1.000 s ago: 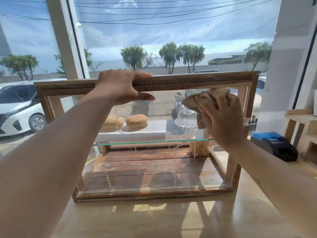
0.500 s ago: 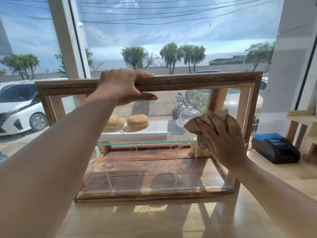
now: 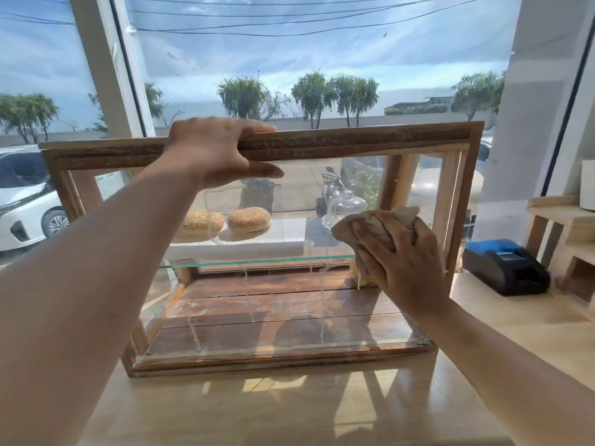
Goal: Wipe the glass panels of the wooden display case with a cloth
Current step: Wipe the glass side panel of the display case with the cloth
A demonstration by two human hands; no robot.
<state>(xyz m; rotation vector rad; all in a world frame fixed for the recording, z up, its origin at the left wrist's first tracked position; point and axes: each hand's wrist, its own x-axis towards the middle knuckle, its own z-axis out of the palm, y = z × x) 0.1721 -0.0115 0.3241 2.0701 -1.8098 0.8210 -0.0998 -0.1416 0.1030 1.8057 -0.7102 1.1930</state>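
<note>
Whereas the right hand (image 3: 405,262) pressed the cloth (image 3: 370,230) just under the top rail one second ago, it now holds it lower on the front glass panel (image 3: 273,310), level with the glass shelf (image 3: 257,263) and close to the right post. Its fingers are curled over the bunched cloth and pin it against the glass. The left hand (image 3: 219,152) is unchanged: the fingers lie over the top rail of the wooden display case (image 3: 354,141) and the thumb stretches beneath it, gripping the rail between them. The case stands on a pale counter (image 3: 289,413) in front of a window (image 3: 322,59).

Two seeded buns (image 3: 249,219) and a glass dome (image 3: 344,204) show through the panels. A black and blue printer (image 3: 505,265) sits on the counter right of the case, beside a wooden rack (image 3: 560,217). A white car (image 3: 29,204) stands outside at left.

The left forearm crosses and hides the left part of the front panel. The right hand and cloth cover the right end of the shelf. Whether the buns and dome sit inside the case or behind it cannot be determined. The rack is cut off by the frame edge.
</note>
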